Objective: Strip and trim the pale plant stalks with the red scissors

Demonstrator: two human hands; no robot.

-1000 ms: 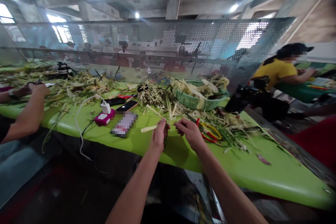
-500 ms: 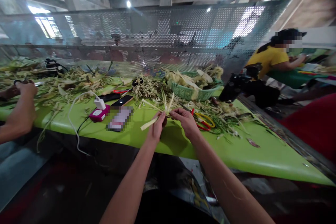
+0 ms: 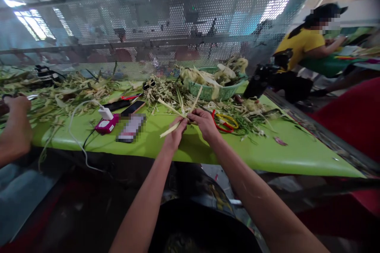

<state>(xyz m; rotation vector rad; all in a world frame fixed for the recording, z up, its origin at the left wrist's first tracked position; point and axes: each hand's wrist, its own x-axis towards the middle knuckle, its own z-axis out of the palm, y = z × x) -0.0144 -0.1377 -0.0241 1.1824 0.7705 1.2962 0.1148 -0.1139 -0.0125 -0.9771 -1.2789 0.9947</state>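
Observation:
Pale strips of plant leaf (image 3: 170,130) fan out from between my fingertips, above the front part of the green table. My left hand (image 3: 176,131) is closed on the strips from the left. My right hand (image 3: 204,120) pinches the same bunch from the right, its fingers nearly touching those of my left hand. Red-handled scissors (image 3: 221,124) and a yellow-handled pair (image 3: 231,120) lie just right of my right hand. Behind my hands is a heap of cut plant scraps (image 3: 162,93).
The green table (image 3: 267,158) holds a green basket (image 3: 208,91) of fibres, two phones (image 3: 130,128), a pink power block (image 3: 106,125) with a white cable, and a black bottle-like object (image 3: 255,83). Another person's hand (image 3: 18,106) holds scissors at the left. A person in yellow (image 3: 305,45) sits at the right.
The view has tilted down and shifted slightly, so the table appears higher. One strip above my hands now stands longer and leans right. Both hands still hold the bunch.

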